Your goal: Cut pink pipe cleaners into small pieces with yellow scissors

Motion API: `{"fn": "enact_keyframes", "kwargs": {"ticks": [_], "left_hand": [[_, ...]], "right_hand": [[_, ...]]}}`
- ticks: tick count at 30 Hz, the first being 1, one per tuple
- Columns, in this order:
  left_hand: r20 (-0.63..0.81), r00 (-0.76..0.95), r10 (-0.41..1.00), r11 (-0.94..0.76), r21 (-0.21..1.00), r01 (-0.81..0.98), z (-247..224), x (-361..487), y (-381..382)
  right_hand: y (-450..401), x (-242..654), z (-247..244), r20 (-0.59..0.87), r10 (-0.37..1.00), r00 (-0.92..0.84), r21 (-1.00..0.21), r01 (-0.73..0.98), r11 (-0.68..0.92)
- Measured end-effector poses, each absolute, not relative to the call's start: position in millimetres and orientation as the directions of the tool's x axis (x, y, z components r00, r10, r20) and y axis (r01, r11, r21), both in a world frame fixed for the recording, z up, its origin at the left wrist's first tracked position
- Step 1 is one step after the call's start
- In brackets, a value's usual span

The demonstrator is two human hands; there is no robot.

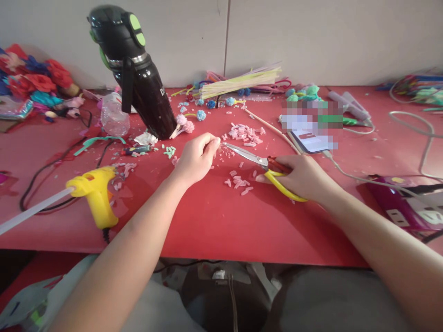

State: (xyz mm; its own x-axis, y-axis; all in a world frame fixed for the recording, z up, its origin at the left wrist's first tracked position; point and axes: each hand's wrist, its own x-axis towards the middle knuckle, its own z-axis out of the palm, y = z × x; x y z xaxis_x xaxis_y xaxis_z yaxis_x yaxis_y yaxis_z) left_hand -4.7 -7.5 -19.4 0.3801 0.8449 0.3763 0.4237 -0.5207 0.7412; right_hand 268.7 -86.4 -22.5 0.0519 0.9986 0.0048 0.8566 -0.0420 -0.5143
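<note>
My right hand (299, 175) grips a pair of scissors (249, 157) with yellow and red handles. Their blades point left, and the tips come right up to the fingers of my left hand (199, 154). That hand is closed in a pinch; whatever lies between thumb and forefinger is too small or hidden to make out. Beyond the blades lies a pile of short pink cut pieces (245, 133). A smaller group of pink pieces (239, 180) is on the red table (207, 216) below the scissors.
At left lies a yellow glue gun (95, 189) with a cord. A black bottle (145, 87) stands behind my left hand. Pipe cleaners (242, 83) are bundled at the back. A phone (309, 138) on a cable lies right, near a purple power strip (398, 203).
</note>
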Motion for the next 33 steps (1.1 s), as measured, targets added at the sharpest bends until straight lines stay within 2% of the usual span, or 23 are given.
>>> {"fn": "enact_keyframes", "kwargs": {"ticks": [26, 33], "left_hand": [[0.381, 0.384, 0.841, -0.528, 0.734, 0.428, -17.8, -4.7, -8.4], [0.403, 0.380, 0.832, -0.544, 0.727, 0.420, -19.7, -5.9, -5.9]], "right_hand": [[-84.1, 269.6, -24.4, -0.043, 0.996, 0.082, -0.512, 0.854, -0.093], [-87.6, 269.5, -21.9, -0.047, 0.996, 0.076, -0.543, 0.835, -0.089]]}}
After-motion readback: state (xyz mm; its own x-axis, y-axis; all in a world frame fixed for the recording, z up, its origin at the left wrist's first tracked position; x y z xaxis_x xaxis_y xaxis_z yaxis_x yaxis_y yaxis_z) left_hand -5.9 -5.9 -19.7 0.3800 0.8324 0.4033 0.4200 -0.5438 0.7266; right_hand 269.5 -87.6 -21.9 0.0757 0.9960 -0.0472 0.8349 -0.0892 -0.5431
